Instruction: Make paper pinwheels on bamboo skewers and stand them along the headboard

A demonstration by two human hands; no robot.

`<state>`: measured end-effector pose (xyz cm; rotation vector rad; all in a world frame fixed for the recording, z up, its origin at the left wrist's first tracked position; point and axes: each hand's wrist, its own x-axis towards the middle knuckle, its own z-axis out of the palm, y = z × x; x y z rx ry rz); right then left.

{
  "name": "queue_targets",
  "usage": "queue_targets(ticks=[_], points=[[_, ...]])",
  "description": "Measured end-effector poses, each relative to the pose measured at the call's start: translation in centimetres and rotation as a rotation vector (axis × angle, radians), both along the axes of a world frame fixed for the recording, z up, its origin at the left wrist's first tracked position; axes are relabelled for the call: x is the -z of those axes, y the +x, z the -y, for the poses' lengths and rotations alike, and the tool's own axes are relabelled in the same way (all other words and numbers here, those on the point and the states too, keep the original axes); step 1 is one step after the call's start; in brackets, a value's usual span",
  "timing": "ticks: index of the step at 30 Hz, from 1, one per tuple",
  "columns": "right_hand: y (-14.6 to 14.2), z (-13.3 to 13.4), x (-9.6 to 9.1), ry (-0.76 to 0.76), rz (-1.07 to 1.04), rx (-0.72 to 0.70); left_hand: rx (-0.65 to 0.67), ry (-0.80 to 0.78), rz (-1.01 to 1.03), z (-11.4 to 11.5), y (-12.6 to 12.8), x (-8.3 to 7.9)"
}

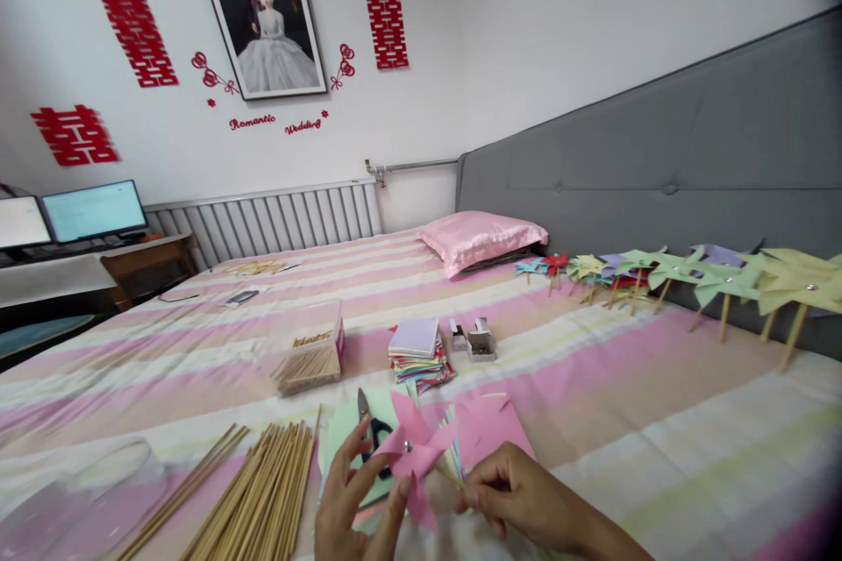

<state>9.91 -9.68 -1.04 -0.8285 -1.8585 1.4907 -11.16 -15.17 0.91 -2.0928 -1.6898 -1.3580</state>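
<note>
A pink paper pinwheel (406,447) with a silver pin at its centre is held up in front of me. My right hand (510,491) is closed, pinching its wooden stick (450,475) from the right. On the other side, my left hand (359,491) has its fingers spread around the blades, the fingertips at the paper's edge. Behind the pinwheel lie scissors (363,408) with dark handles on light green paper sheets (338,425). Pink cut paper squares (495,428) are stacked just beyond my right hand.
Wooden sticks (263,491) lie at the front left beside a clear plastic lid (98,491). Farther back are a box of short sticks (309,364), coloured paper squares (416,340) and small open boxes (481,342). Finished pinwheels (727,280) line the headboard (631,140).
</note>
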Motion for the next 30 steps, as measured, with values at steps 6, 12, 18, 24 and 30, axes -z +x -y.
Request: queue_targets(ticks=[6, 12, 18, 24, 30], points=[[0.0, 0.0, 0.2, -0.007, -0.007, -0.004, 0.071, -0.044, 0.113, 0.1, 0.4, -0.4], [0.0, -0.1, 0.4, -0.008, -0.012, -0.023, 0.087, -0.045, 0.133, 0.0, 0.3, -0.4], [-0.1, 0.1, -0.1, -0.019, -0.03, 0.014, 0.063, -0.064, 0.136, -0.1, 0.4, -0.1], [-0.2, 0.1, -1.0, -0.054, -0.074, 0.07, 0.026, -0.045, 0.188, -0.1, 0.6, 0.0], [-0.1, 0.0, -0.9, -0.188, -0.118, 0.061, 0.08, 0.023, 0.196, -0.1, 1.3, 0.3]])
